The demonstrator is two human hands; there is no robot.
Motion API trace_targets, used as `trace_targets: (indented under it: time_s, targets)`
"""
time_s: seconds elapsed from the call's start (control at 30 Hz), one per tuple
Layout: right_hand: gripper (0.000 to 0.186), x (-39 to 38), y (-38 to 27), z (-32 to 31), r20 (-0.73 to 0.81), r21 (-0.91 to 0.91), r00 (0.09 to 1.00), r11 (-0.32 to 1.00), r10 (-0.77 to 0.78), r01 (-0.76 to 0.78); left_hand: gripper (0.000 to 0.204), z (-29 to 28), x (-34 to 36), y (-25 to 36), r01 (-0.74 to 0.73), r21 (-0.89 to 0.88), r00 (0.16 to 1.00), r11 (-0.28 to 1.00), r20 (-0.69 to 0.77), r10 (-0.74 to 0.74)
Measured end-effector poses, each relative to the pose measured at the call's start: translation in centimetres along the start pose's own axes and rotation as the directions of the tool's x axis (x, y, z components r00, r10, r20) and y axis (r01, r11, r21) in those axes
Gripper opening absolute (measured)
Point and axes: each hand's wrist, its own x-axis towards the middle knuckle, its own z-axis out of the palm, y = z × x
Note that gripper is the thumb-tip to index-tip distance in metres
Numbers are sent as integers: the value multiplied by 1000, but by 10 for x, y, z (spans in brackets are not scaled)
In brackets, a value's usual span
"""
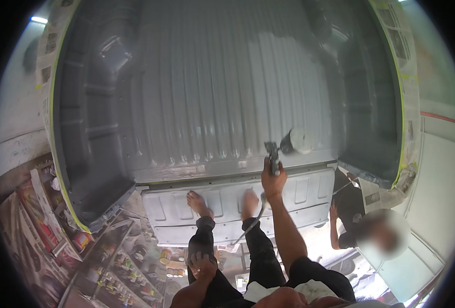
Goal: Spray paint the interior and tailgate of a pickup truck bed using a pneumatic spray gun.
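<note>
My right hand (pixel 274 180) is closed around the handle of a paint spray gun (pixel 272 152). A round, pale cup (pixel 301 140) sits on the gun's right side, and a hose (pixel 255 222) trails from it toward my legs. The gun is over the near end of a ribbed grey truck bed (pixel 196 97). Most of the bed looks glossy dark grey, while a strip on the right, ahead of the gun, is lighter and duller. My left hand (pixel 202 265) lies on my left knee with its fingers apart, holding nothing.
My bare feet stand on the lowered tailgate (pixel 161 208). Newspaper masking (pixel 406 123) with yellow tape edges the bed's sides. Another person (pixel 348 208) is beside the tailgate at the right. Shelves of cans (pixel 127 277) and stacked items (pixel 45 226) fill the lower left.
</note>
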Motion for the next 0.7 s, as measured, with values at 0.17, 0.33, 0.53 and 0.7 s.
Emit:
trace_targets:
  time_s: [0.17,0.33,0.53,0.7]
  targets:
    - [38,86,-71,31,-112,65,977,979,-184,192,33,10,-3,0,14,10,999,1000,-36,-14]
    - [38,142,-129,39,-110,82,963,964,-244,254,29,18,-8,-2,-50,-21,985,999,-168,46]
    - [41,144,-137,28,-126,151,961,952,-247,265,30,20,-8,-6,-87,82,973,993,-208,102]
    - [41,92,-97,0,-53,210,992,969,-118,127,28,16,-6,-7,-103,89,974,991,-192,119]
